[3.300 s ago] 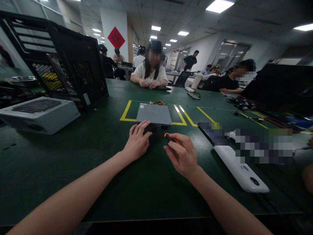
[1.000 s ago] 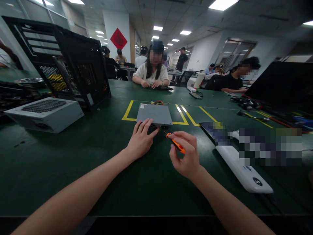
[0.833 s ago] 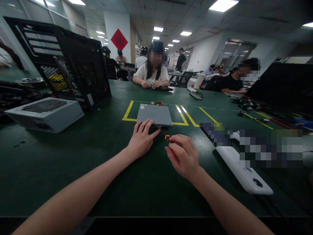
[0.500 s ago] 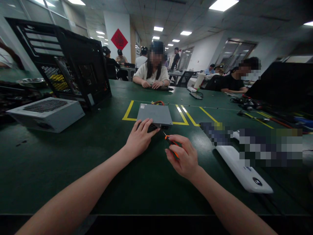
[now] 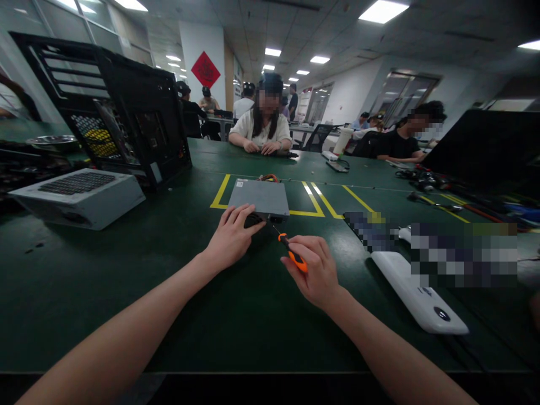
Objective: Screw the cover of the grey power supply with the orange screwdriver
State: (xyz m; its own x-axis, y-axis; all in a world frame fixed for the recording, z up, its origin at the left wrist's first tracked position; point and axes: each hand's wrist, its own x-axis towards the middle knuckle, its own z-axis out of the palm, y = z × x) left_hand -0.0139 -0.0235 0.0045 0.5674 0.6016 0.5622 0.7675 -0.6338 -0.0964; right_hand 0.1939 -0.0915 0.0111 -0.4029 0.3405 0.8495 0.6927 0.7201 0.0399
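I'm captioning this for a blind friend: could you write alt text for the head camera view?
A person's left hand rests on the near edge of a flat grey metal box on a dark green table, while the right hand grips an orange-handled screwdriver pointed at the box. Other people sit at the far side.

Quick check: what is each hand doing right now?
Left hand: open, fingers resting on the near edge of the grey metal box.
Right hand: closed around the orange-handled screwdriver.
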